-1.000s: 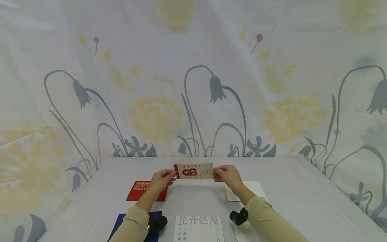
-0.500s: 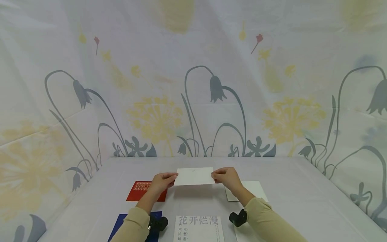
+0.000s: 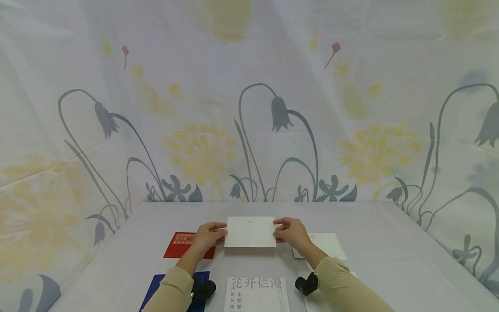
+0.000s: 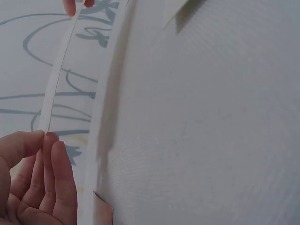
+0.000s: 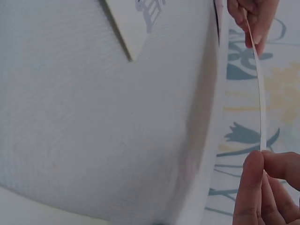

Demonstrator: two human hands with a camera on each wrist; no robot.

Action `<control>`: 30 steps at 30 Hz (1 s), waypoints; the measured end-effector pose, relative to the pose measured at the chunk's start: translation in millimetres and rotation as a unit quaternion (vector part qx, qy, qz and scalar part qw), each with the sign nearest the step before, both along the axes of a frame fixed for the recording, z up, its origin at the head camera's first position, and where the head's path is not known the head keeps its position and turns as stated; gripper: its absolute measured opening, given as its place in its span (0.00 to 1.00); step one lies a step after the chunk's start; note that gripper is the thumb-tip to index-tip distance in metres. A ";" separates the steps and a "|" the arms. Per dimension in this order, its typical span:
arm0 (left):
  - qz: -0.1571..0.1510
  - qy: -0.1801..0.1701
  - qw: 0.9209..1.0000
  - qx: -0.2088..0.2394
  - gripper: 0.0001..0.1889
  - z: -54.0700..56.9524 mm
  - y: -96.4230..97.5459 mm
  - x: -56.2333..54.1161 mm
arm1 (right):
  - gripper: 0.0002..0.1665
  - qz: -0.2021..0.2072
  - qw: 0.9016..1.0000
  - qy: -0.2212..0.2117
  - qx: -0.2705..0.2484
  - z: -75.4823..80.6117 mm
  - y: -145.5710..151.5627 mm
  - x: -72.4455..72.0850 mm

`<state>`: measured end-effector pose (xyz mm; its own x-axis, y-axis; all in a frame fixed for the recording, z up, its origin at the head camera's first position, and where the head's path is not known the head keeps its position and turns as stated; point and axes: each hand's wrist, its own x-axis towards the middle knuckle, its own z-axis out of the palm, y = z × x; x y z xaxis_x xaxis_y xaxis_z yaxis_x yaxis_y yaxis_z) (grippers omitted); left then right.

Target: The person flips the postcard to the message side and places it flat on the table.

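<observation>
Both hands hold a postcard-like card over the far middle of the table, its plain off-white side facing the head camera. My left hand pinches its left edge between thumb and fingers. The right hand pinches the opposite edge the same way. In the left wrist view the card appears nearly edge-on, a thin, slightly bowed strip running from the near fingers up to the other hand. The right wrist view shows the same thin card between both hands.
A red card and a blue card lie left, partly behind the left arm. A white card printed with grey characters is front centre. Off-white cards lie right, one mostly under the right sleeve. A flower-printed cloth hangs behind.
The card has turned over: its printed red-and-beige face showed a second ago, and now the plain side does. Since half a second ago it has tilted further toward the camera.
</observation>
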<state>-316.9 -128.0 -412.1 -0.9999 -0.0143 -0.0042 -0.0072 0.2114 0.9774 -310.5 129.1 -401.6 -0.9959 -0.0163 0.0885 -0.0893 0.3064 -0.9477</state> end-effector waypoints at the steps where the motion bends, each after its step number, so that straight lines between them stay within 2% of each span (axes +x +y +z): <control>1: -0.003 0.002 1.000 -0.005 0.16 -0.4 0.0 0.6 | 0.20 0.000 1.000 -0.002 0.004 -1.0 0.1 -0.1; 6: -0.015 0.002 0.999 -0.038 0.16 -2.8 0.7 2.9 | 0.22 0.002 1.000 -0.011 0.021 -5.8 0.6 0.5; 10: -0.012 -0.007 0.998 -0.066 0.16 -2.5 1.1 5.4 | 0.24 0.011 0.999 -0.022 0.029 -10.9 -1.0 -0.5; 17: -0.029 -0.031 0.994 -0.103 0.17 1.0 2.8 8.3 | 0.24 0.003 0.996 -0.038 0.077 -13.3 -4.1 -0.7; 25: -0.020 -0.047 0.990 -0.129 0.17 -0.9 6.3 5.7 | 0.24 0.013 0.990 -0.071 0.124 -12.0 -4.7 -4.2; 30: -0.018 -0.061 0.985 -0.160 0.17 0.4 7.1 4.3 | 0.26 0.029 0.985 -0.083 0.147 -11.4 -3.2 -7.2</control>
<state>-312.6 -120.9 -411.8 -0.9920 0.0010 -0.1260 -0.1078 0.5104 0.8532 -317.8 125.9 -413.0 -0.9929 -0.0749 -0.0929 0.0340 0.5689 -0.8217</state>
